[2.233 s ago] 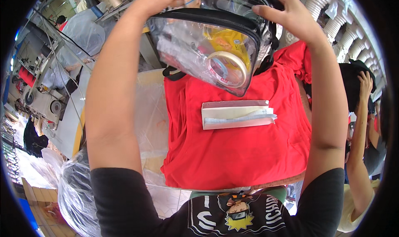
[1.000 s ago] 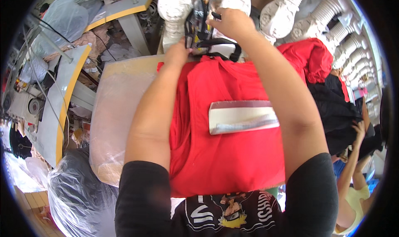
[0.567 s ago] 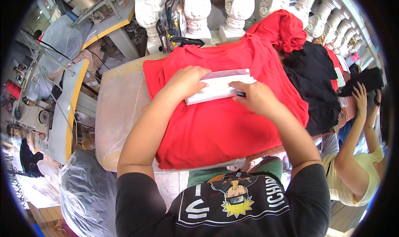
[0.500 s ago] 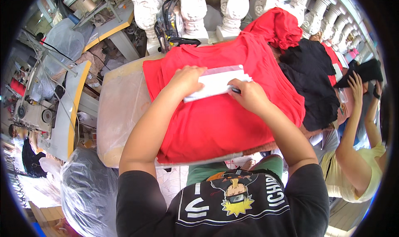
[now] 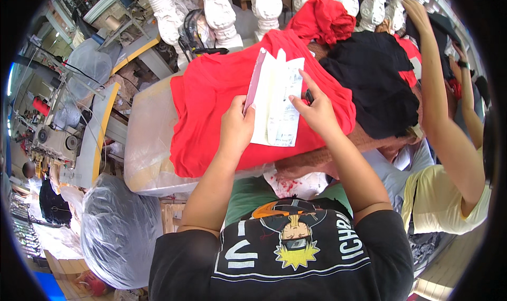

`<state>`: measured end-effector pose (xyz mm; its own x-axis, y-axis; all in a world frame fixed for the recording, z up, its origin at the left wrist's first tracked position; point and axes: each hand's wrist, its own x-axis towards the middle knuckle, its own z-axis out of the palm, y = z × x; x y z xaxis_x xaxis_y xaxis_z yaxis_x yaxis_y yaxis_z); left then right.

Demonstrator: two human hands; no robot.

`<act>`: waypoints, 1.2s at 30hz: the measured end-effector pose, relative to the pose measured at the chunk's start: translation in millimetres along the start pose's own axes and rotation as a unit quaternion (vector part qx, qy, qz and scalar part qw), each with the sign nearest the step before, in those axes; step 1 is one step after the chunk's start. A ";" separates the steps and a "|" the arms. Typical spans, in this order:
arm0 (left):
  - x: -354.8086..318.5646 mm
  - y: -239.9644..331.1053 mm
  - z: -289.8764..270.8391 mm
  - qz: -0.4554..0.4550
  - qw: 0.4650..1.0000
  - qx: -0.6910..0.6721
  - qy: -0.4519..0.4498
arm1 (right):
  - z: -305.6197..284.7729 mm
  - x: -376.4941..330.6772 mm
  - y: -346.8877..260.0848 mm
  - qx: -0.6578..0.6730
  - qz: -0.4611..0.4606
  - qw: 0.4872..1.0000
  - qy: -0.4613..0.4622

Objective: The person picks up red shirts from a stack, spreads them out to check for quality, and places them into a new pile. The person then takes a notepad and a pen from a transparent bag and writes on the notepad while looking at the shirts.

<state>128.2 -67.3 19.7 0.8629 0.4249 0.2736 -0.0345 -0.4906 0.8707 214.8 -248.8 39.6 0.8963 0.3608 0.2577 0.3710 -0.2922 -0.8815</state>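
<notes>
Now both hands, left hand and right hand, are pinching 1 thin, floppy paper booklet by its edges, fingers closed, above a soft red shirt.

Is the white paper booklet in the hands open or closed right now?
Open: the paper booklet is spread, the left hand on its pink-edged side, the right hand on the printed page.

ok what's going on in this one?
A person stands at a plastic-covered table with a red garment spread on it. Both hands hold up a sheaf of white papers above the garment: the left hand grips its pink-edged side, the right hand pinches the other edge. A black garment lies to the right, where another person's arm reaches up.
</notes>
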 end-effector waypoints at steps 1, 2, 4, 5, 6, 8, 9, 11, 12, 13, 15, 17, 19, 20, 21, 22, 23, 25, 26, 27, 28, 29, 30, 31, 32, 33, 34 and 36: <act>-7.4 -5.7 11.3 -0.001 0.999 -0.037 0.005 | -0.6 -1.9 20.0 0.003 -0.045 0.999 0.004; -14.7 -8.0 20.6 -0.002 0.997 -0.074 0.011 | 0.6 -6.1 36.2 0.014 -0.035 0.999 0.021; -25.2 -0.2 32.1 -0.004 0.992 -0.124 0.009 | 0.5 -13.8 48.7 0.037 -0.020 0.998 0.054; -29.9 2.6 37.2 -0.004 0.989 -0.149 0.009 | -2.0 -18.7 53.1 0.043 -0.007 0.997 0.057; -33.5 3.2 40.8 0.010 0.987 -0.162 0.012 | -5.9 -21.7 50.7 0.040 -0.001 0.998 0.048; -39.3 2.7 46.3 0.039 0.981 -0.189 0.019 | -12.8 -27.6 46.6 0.035 0.011 0.999 0.030; -40.5 3.8 45.8 0.032 0.992 -0.116 -0.024 | -16.6 -30.7 46.3 0.018 0.010 1.000 0.004; -41.8 9.4 39.2 0.020 0.994 0.030 -0.108 | -21.0 -37.1 43.3 -0.017 0.008 0.999 -0.047; -42.8 14.1 41.3 0.005 0.992 0.062 -0.106 | -18.5 -46.6 31.0 -0.017 -0.038 0.999 -0.009; -44.7 20.0 43.2 -0.010 0.990 0.094 -0.100 | -17.9 -52.6 22.4 -0.045 -0.040 0.998 -0.029; -48.3 26.7 48.0 0.006 0.984 0.171 -0.057 | -17.3 -57.7 13.2 -0.090 -0.048 0.994 -0.036; -49.6 33.3 46.8 0.099 0.938 0.329 0.051 | -15.5 -58.5 9.4 -0.123 -0.060 0.990 -0.009; -50.4 40.5 45.9 0.148 0.898 0.393 0.130 | -11.8 -53.6 9.5 -0.165 -0.044 0.985 -0.009; -49.7 35.9 45.7 0.171 0.920 0.329 0.129 | -9.6 -51.3 9.5 -0.185 -0.036 0.982 -0.009; -47.2 27.8 44.7 0.194 0.936 0.265 0.129 | -5.8 -49.7 7.0 -0.198 -0.034 0.979 -0.011; -44.4 19.1 44.1 0.217 0.947 0.200 0.129 | -1.6 -48.2 4.1 -0.211 -0.032 0.977 -0.012; -41.7 10.3 45.1 0.258 0.934 0.203 0.140 | 2.1 -46.5 1.6 -0.224 -0.030 0.974 -0.013; -42.1 6.3 44.8 0.201 0.970 0.076 0.115 | 7.1 -40.1 12.7 -0.205 -0.049 0.977 0.017; -41.8 5.8 42.2 0.181 0.978 0.048 0.095 | 8.0 -38.0 16.6 -0.195 -0.058 0.979 0.032; -41.5 5.2 39.4 0.160 0.984 0.020 0.076 | 7.2 -37.5 16.1 -0.181 -0.037 0.982 0.024; -40.4 6.5 32.6 0.149 0.987 0.028 0.050 | 5.8 -36.9 14.4 -0.167 -0.015 0.986 0.017; -39.4 6.9 28.7 0.138 0.989 0.037 0.024 | 4.8 -36.3 12.2 -0.153 0.006 0.988 0.010; -37.9 1.1 28.1 0.081 0.995 -0.048 -0.022 | 9.8 -38.2 7.1 -0.138 -0.008 0.990 -0.011; -33.7 -8.0 30.3 0.023 0.989 -0.133 -0.067 | 16.3 -42.1 0.8 -0.122 -0.023 0.992 -0.032; -32.1 -13.4 30.8 -0.035 0.969 -0.217 -0.111 | 21.4 -46.0 -3.2 -0.107 -0.038 0.992 -0.052; -32.7 -1.0 27.3 -0.112 0.959 -0.237 -0.107 | 26.5 -48.9 3.1 -0.150 -0.075 0.985 -0.050; -31.1 -3.6 27.8 -0.129 0.953 -0.253 -0.108 | 27.2 -51.1 6.9 -0.149 -0.085 0.983 -0.059; -29.0 -12.7 27.2 -0.167 0.939 -0.282 -0.105 | 29.5 -56.5 5.8 -0.147 -0.107 0.980 -0.081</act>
<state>117.4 -94.1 -10.4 0.9516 0.2946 -0.0875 0.0446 0.1493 0.9878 159.1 -244.8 8.2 0.7491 0.5706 0.3366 0.6211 -0.4282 -0.6564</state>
